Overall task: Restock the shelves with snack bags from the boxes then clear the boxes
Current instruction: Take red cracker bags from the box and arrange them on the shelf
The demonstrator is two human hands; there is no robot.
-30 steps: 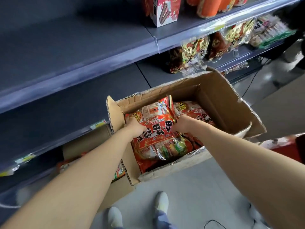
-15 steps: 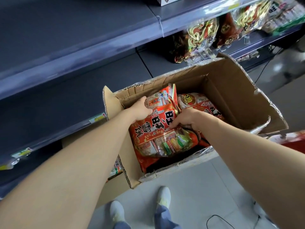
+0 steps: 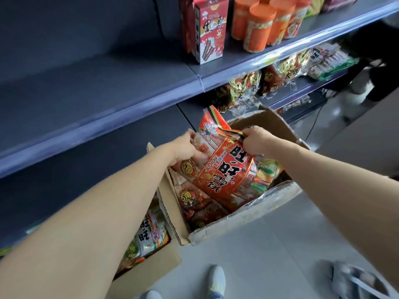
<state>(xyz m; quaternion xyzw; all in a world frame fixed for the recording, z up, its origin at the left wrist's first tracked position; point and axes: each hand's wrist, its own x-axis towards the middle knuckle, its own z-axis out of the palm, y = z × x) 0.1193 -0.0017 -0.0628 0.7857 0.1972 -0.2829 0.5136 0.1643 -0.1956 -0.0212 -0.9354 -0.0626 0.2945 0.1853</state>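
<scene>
You've raised the red snack bag halfway out of the box. Your left hand grips its 9 o'clock edge and your right hand pinches the top seal. A bare grey shelf sits at 10 o'clock, with pale floor underfoot.

The single head-worn camera looks forward and steeply down, close over an open brown cardboard box beside dark grey metal shelves.

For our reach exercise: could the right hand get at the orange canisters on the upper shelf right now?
Probably not freely: the right hand pinches the red snack bag, though nothing stands before the orange canisters.
</scene>
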